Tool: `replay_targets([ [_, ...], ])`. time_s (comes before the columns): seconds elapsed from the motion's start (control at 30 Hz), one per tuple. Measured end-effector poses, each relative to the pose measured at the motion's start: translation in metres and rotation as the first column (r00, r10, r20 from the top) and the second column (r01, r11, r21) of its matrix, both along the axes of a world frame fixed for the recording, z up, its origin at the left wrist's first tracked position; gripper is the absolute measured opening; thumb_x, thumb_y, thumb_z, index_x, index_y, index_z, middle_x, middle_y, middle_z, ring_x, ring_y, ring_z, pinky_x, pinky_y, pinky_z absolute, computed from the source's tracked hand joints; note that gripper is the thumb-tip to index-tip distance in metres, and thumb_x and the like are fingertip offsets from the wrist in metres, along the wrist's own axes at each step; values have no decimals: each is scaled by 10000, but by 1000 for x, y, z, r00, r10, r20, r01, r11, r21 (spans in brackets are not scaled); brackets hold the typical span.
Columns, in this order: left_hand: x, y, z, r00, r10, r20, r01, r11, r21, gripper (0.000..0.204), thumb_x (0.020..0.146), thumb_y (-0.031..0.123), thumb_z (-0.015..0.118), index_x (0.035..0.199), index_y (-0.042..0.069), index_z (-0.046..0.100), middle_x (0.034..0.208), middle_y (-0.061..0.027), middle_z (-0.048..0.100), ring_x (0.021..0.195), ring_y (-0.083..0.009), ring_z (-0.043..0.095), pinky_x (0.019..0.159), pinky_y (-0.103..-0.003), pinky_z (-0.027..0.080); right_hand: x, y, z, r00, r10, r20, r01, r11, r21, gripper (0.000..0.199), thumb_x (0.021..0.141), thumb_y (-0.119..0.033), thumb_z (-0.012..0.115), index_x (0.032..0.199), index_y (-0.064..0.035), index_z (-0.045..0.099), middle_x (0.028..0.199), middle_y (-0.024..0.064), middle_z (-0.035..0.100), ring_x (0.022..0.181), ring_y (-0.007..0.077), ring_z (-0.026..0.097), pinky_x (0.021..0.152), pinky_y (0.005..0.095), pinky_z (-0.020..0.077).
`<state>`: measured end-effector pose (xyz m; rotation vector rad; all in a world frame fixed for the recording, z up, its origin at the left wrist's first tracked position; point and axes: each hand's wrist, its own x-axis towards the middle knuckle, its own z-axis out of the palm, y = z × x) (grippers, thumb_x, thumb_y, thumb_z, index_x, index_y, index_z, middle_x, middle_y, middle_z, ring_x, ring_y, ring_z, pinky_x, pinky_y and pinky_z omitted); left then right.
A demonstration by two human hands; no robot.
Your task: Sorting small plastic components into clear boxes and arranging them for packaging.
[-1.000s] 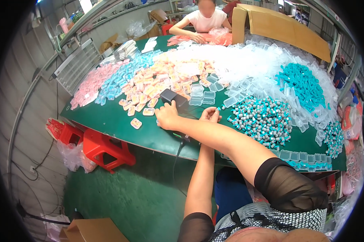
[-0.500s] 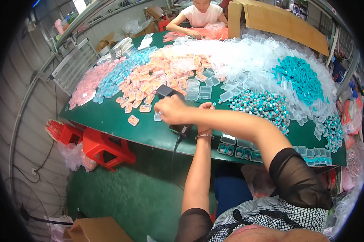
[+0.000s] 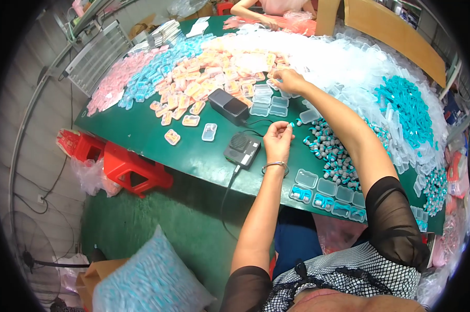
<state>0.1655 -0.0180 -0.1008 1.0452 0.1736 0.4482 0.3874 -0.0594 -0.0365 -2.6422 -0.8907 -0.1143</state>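
Observation:
My left hand (image 3: 278, 139) is closed in a pinch on a small teal-and-white piece (image 3: 291, 125). It hovers over the green table (image 3: 193, 158), beside a pile of small grey-and-teal pieces (image 3: 331, 151). My right hand (image 3: 290, 82) reaches across to the far side, its fingers bent and apart at the edge of some orange-filled cases (image 3: 209, 73). Just under it are clear hinged cases (image 3: 261, 100); whether it touches one is hard to see. A single clear case (image 3: 209, 132) lies left of a black box-shaped device (image 3: 229, 105). Open cases holding teal pieces (image 3: 323, 202) line the near edge.
A black speaker-like device (image 3: 242, 150) with a cable stands near the table edge. Pink cases (image 3: 118, 78), blue cases (image 3: 157, 78), clear plastic (image 3: 344, 73) and teal pieces (image 3: 405, 109) are heaped around. Red stools (image 3: 133, 169) stand left; a co-worker's hand (image 3: 269, 22) is opposite.
My right hand has left the clear case by the black device and moved right and away, to the clear cases. The view has shifted, and a stuffed bag of blue items now shows at lower left.

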Motion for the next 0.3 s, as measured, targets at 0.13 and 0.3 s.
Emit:
replay_targets([
  [0.13, -3, 3, 0, 1000, 5, -6, -5, 1000, 10, 121, 863, 59, 664, 960, 17, 607, 816, -12, 618, 659, -72, 582, 585, -201, 480, -19, 29, 18, 981, -175, -80, 142, 940, -311, 498, 744, -163, 606, 1240, -135, 565, 1205, 100, 623, 1146, 296, 566, 918, 586, 366],
  [0.3, -4, 3, 1, 999, -14, -30, 14, 1000, -3, 134, 864, 76, 670, 979, 33, 616, 826, -8, 638, 647, -91, 599, 597, -211, 484, -18, 33, 2, 985, -72, 159, 129, 915, -383, 516, 730, -194, 677, 1225, -151, 533, 1065, 116, 669, 1109, 307, 574, 896, 545, 343],
])
